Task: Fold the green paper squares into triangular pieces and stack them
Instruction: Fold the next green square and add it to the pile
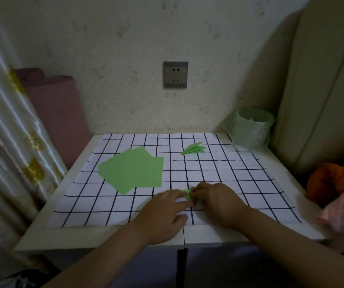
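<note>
A small folded green paper piece lies on the checked cloth near the front middle. My left hand lies flat, fingers straight, pressing its left side. My right hand has curled fingers pinching its right edge. Most of the piece is hidden under the fingers. A fan of flat green paper squares lies at the left of the cloth. A small stack of folded green triangles sits at the back right.
A green plastic bin with a bag liner stands at the table's back right corner. A wall socket is behind. A curtain hangs left; cushions and orange and pink fabric crowd the right. The white table edge is close in front.
</note>
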`<act>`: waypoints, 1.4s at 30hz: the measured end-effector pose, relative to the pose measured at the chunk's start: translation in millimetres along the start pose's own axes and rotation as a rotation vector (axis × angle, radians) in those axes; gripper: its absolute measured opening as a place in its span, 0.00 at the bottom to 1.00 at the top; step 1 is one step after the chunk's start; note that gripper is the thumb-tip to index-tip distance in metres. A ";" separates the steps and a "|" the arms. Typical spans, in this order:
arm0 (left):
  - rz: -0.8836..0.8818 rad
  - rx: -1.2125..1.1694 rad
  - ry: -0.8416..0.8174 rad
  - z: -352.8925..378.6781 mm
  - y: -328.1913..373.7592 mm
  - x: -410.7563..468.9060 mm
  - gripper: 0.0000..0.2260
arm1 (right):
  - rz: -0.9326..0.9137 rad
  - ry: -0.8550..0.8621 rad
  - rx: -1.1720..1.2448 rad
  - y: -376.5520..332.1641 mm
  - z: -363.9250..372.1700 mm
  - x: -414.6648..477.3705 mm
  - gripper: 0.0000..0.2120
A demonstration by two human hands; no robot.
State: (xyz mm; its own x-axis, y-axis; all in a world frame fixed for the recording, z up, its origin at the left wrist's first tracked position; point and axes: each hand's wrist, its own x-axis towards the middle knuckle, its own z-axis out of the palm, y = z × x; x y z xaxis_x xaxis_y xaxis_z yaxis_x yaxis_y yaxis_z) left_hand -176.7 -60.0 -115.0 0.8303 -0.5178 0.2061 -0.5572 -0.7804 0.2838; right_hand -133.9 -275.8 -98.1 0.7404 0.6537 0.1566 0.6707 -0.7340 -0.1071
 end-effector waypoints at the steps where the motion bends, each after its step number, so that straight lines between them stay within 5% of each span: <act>1: -0.010 -0.041 0.004 -1.9 -0.2 1.5 0.20 | 0.005 0.010 0.000 0.5 0.8 0.5 0.18; 11: -0.193 -0.213 0.210 -19.3 -28.5 27.7 0.10 | 0.029 0.117 -0.022 -4.0 6.7 15.1 0.18; 16: -0.277 -0.233 0.060 -25.2 -26.1 46.7 0.02 | 0.027 0.170 -0.028 -3.8 8.4 20.9 0.19; 24: -0.389 -0.252 -0.153 -32.4 -28.3 72.5 0.08 | -0.006 0.216 -0.045 -4.4 7.9 23.6 0.16; 34: -0.436 -0.211 -0.173 -33.7 -32.6 70.3 0.14 | -0.015 0.204 -0.030 -4.6 10.3 23.0 0.16; 42: -0.426 0.274 -0.256 -37.5 -22.2 72.7 0.17 | 0.008 0.167 -0.053 -0.8 10.4 20.6 0.16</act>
State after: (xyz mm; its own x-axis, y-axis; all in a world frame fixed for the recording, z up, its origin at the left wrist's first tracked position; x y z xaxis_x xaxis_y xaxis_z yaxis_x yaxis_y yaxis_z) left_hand -104.4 -67.2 -71.2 0.9769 -0.1789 -0.1170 -0.1764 -0.9838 0.0316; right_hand -118.7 -259.9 -105.0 0.7248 0.6117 0.3170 0.6585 -0.7504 -0.0577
